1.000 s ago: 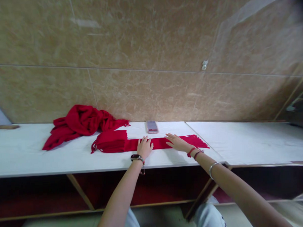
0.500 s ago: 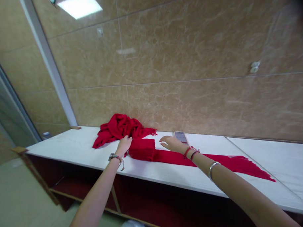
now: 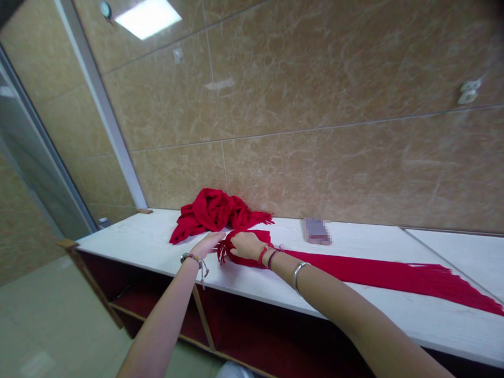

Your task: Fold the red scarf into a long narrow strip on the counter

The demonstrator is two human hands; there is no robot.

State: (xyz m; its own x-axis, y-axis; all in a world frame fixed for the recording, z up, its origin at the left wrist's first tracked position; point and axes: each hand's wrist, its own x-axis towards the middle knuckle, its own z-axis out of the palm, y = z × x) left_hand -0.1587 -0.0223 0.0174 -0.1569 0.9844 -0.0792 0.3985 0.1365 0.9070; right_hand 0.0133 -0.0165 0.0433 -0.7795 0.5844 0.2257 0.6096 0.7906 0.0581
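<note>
A long red scarf (image 3: 387,273) lies flat along the white counter (image 3: 146,245), its fringe reaching the far right. Its left end is folded into a thick pad (image 3: 257,235). My right hand (image 3: 245,245) rests on that pad with fingers curled over its left edge. My left hand (image 3: 210,243) sits just left of the pad, fingers extended and touching the fringe there. A crumpled pile of red scarves (image 3: 213,212) lies behind both hands against the wall.
A phone (image 3: 317,231) lies on the counter near the wall, right of the folded pad. Tan tiled wall runs behind the counter. A dark shelf sits under the counter. A metal door frame stands at left.
My view swung left. My right hand slid left along the scarf onto the folded end. My left hand moved from the middle of the scarf to the left side of the fold.
</note>
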